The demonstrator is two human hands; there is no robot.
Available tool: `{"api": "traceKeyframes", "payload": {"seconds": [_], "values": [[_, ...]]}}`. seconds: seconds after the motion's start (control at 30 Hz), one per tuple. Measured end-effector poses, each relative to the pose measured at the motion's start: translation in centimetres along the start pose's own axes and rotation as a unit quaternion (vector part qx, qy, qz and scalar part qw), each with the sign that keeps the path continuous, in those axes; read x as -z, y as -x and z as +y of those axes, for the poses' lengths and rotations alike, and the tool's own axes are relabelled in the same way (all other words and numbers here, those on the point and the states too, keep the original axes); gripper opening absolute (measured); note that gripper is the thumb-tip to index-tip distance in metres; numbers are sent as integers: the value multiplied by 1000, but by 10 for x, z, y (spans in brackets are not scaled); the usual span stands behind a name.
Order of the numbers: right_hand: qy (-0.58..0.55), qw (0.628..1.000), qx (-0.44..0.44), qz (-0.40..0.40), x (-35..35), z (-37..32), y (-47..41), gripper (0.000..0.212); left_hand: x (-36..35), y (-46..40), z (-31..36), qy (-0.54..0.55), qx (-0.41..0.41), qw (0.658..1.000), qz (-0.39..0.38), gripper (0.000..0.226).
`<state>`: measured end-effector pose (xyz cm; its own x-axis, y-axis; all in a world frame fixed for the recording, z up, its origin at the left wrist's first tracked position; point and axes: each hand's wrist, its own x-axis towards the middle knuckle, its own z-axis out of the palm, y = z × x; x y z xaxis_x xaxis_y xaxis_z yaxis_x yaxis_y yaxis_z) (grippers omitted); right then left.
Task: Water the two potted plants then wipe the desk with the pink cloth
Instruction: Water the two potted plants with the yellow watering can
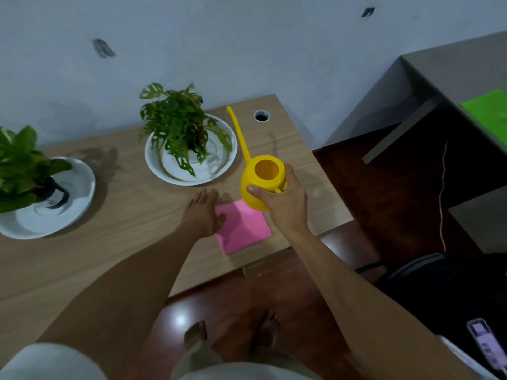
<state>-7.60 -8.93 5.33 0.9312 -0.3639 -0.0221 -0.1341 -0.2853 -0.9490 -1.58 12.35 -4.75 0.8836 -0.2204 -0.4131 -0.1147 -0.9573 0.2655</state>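
My right hand [285, 200] grips the handle of a yellow watering can [262, 176], whose long thin spout points up and away toward the wall. The can is just right of a leafy potted plant [178, 127] in a white saucer [219, 171]. A second potted plant [19, 165] stands in a white saucer [76, 198] at the far left of the wooden desk [131, 209]. My left hand [204, 212] lies flat, fingers apart, on the left edge of the pink cloth [244, 229], which lies flat near the desk's front right corner.
A round cable hole [261, 116] is in the desk's back right corner. A grey desk [439, 78] with a green item [488, 111] stands to the right. A black chair [428, 275] and a phone [485, 341] are at lower right. My bare feet are on the dark floor.
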Motion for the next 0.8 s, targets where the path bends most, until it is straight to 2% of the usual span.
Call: {"api": "traceKeyframes", "payload": {"seconds": [0.3, 0.5, 0.7, 0.8], "values": [[16, 996, -5, 92, -83, -63, 55, 61, 21, 23, -96, -22, -29, 999, -31, 88], [24, 993, -10, 115, -124, -95, 78, 59, 21, 30, -163, -34, -46, 997, -44, 83], [56, 992, -15, 110, -143, -114, 86, 54, 5, 32, -193, -7, -79, 997, -11, 75], [77, 991, -17, 108, -147, -121, 86, 54, -2, 34, -192, 32, -85, 995, 29, 65]]}}
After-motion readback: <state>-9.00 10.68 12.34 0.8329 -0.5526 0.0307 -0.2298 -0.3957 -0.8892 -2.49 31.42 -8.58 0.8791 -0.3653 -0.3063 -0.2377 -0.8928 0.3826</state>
